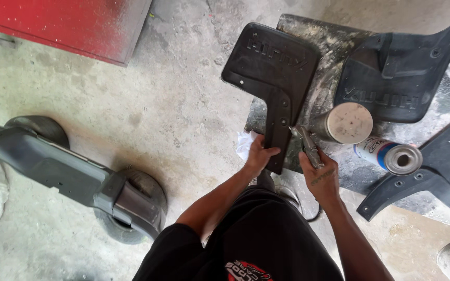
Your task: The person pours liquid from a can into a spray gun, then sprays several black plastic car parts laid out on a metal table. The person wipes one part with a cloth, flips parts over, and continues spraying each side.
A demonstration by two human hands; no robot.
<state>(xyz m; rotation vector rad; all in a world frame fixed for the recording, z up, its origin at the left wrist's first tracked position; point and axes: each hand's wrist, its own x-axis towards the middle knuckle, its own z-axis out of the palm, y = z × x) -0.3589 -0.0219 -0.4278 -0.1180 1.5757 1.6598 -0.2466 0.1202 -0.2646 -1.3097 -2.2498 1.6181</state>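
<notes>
While the grey bumper part (63,171) lies on tyres at nine o'clock on the concrete floor (173,109), the black mud flap (274,78) stands at twelve o'clock, lower tab clamped in the left hand (259,156), its grip closed around it with a white rag. The right hand (321,174), at three o'clock of the left, has its grip closed on a small metal tool (308,147) touching the flap's edge. Two spray cans (386,154) lie beyond.

Soft even daylight, faint shadows, sharp focus throughout.
</notes>
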